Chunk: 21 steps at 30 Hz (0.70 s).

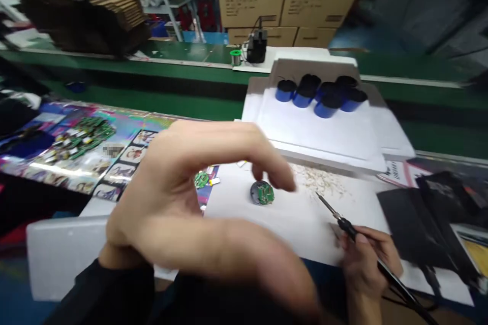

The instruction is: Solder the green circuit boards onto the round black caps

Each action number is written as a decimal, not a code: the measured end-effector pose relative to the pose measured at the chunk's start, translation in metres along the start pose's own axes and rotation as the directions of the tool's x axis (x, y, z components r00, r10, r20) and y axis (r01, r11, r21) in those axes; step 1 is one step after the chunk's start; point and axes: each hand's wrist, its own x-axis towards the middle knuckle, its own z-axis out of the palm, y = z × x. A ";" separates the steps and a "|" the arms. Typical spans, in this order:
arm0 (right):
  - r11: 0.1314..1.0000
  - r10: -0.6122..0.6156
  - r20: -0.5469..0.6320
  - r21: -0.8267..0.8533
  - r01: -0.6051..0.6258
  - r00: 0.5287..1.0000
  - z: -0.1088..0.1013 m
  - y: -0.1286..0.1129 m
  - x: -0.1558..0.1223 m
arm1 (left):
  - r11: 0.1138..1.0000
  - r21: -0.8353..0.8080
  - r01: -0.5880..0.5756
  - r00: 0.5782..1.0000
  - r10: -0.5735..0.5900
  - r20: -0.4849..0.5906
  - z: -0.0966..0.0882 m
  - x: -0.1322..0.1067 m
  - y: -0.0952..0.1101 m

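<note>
Close to the camera, my left hand [198,188] is raised with thumb and fingers curved apart; nothing shows between them. Past its fingertips, a small round dark part with a green circuit board [264,194] lies on a white sheet [232,213]. At the lower right, my right hand [368,259] grips a soldering iron [346,226] by its black handle. The iron's metal tip points up and left, above the sheet and apart from the round part. Partly behind my left hand sits another green circuit board [201,179] with a small white piece attached.
Several blue cylinders with black tops [326,104] stand on stacked white boards [316,134]. A solder spool [236,57] is beside a black device [257,46] behind. Thin scraps [324,181] litter the sheet. A pile of circuit boards [86,134] lies left; black pouches [412,218] lie right.
</note>
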 end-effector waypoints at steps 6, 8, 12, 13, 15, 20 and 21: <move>0.999 -0.047 0.062 0.024 0.046 0.997 -0.003 0.006 0.002 | 0.993 0.115 0.004 0.946 -0.041 0.321 0.036 -0.014 -0.093; 0.998 -0.058 0.097 0.036 0.054 0.994 -0.001 0.003 0.004 | 0.983 0.171 0.071 0.924 -0.129 0.359 0.063 -0.035 -0.125; 0.998 -0.064 0.175 0.040 0.058 0.983 0.005 -0.005 0.008 | 0.983 0.165 0.085 0.933 -0.136 0.334 0.105 -0.067 -0.160; 0.998 -0.060 0.181 0.034 0.055 0.982 0.007 -0.006 0.009 | 0.984 0.153 0.088 0.939 -0.133 0.316 0.109 -0.069 -0.163; 0.999 -0.045 0.183 0.008 0.045 0.982 0.009 -0.008 0.011 | 0.987 0.114 0.115 0.936 -0.145 0.320 0.108 -0.067 -0.166; 0.997 -0.012 0.208 -0.075 0.028 0.978 0.009 -0.008 0.012 | 0.954 0.051 0.295 0.872 -0.291 0.393 0.051 -0.039 -0.165; 0.996 -0.010 0.224 -0.089 0.031 0.975 0.009 -0.008 0.013 | 0.946 0.053 0.320 0.878 -0.317 0.360 0.034 -0.030 -0.167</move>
